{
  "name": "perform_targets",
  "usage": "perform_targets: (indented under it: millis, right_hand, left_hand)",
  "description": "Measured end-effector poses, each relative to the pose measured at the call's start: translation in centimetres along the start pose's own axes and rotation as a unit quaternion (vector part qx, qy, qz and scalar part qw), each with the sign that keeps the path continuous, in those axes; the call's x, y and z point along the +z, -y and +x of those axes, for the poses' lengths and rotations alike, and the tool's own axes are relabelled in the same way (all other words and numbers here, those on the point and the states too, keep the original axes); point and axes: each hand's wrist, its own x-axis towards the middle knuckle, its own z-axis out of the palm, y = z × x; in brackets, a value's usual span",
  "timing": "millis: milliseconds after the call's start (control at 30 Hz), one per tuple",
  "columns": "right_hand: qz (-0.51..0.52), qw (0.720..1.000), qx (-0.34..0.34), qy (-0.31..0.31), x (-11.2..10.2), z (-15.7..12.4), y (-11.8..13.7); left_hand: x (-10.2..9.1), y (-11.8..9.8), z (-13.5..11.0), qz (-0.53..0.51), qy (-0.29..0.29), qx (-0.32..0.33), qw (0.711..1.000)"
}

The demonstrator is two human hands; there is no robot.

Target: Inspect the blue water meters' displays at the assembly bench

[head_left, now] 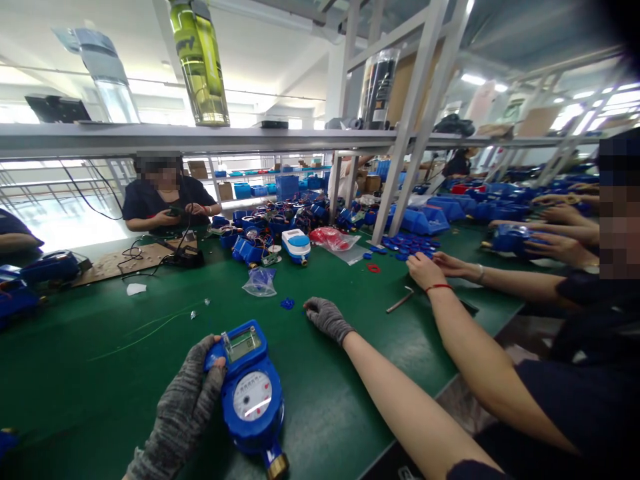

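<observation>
My left hand [187,400], gloved, wraps the left side of a blue water meter [253,393] lying on the green bench [75,373] right in front of me, thumb by its small screen, fingers curled against the body, so that grip is pressed on the meter. My right hand [327,319], also gloved, is stretched out w/ fingers curled down, tips on the bench just beside a small blue part [287,303]; grip holds nothing as far as I can see. Containers: blue bins [425,220] further back on the right, contents too small to tell; a clear plastic bag [260,281] w/ bluish bits in it near the centre; another bag [333,239] w/ red stuff inside, beyond it. A white-and-blue meter [296,245] stands next to a pile of blue meter parts [250,233]. Loose blue caps [400,247] and a red ring [373,268] lie near a co-worker's hand [425,270] w/ a red wrist cord; that arm crosses the bench to my right, a metal tool [400,300] between it and my right hand. Across the bench a seated person [160,200] handles sth small, cables [150,257] on a cardboard sheet [135,260] in front. On the shelf [150,139] above: a green bottle [200,67].
</observation>
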Motion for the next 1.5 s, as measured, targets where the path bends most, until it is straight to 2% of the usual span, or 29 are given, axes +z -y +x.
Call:
perform_targets:
  millis: [200, 367, 433, 500, 567, 633, 733, 833, 967, 1100, 1233, 1333, 1400, 1500]
  right_hand:
    - [-0.007, 1.000, 0.009, -0.019, 1.1, 0.5, 0.6]
    - [0.012, 0.999, 0.020, -0.044, 0.5, 0.6, 1.4]
    - [0.038, 0.997, 0.013, -0.059, 0.0, 0.0, 2.6]
    - [0.116, 0.989, -0.030, -0.083, -0.8, -1.5, 5.0]
    - [0.231, 0.962, -0.111, -0.092, -1.7, -3.9, 8.4]
    - [0.287, 0.933, -0.208, -0.062, -2.6, -6.7, 12.1]
    - [0.243, 0.918, -0.313, -0.003, -2.8, -10.3, 16.5]
    - [0.130, 0.936, -0.326, 0.004, -1.7, -11.8, 18.7]
    - [0.006, 0.946, -0.325, -0.012, -0.4, -11.9, 19.6]
    - [-0.061, 0.936, -0.347, 0.002, -1.3, -11.6, 20.2]
    - [-0.089, 0.920, -0.381, 0.031, -2.2, -11.3, 20.5]
    - [-0.087, 0.911, -0.403, 0.009, -1.9, -11.1, 20.3]
    - [-0.086, 0.897, -0.432, -0.020, -1.5, -11.0, 19.8]
    - [-0.097, 0.860, -0.498, -0.058, -1.0, -11.1, 19.0]
  left_hand:
    - [0.0, 0.7, 0.0, -0.036, 0.005, 0.003, 0.999]
    - [-0.6, 0.5, 0.1, -0.111, 0.028, 0.000, 0.993]
    - [-0.8, 0.1, 0.0, -0.118, 0.036, -0.004, 0.992]
    - [-0.9, -0.3, 0.0, -0.124, 0.050, 0.002, 0.991]
    - [-1.0, -0.7, 0.1, -0.130, 0.068, 0.017, 0.989]
    - [-1.1, -1.1, 0.2, -0.132, 0.075, 0.031, 0.988]
    - [-1.3, -1.5, 0.4, -0.133, 0.080, 0.037, 0.987]
    - [-1.4, -1.6, 0.4, -0.138, 0.081, 0.040, 0.986]
    - [-1.5, -0.9, 0.1, -0.145, 0.080, 0.040, 0.985]
    - [-1.5, 0.1, 0.2, -0.149, 0.079, 0.032, 0.985]
    - [-1.4, 0.7, 0.4, -0.161, 0.086, 0.017, 0.983]
    - [-1.3, 0.9, 0.5, -0.160, 0.082, 0.006, 0.984]
    - [-1.2, 0.9, 0.5, -0.157, 0.075, 0.010, 0.985]
    - [-1.2, 0.9, 0.4, -0.154, 0.075, 0.012, 0.985]
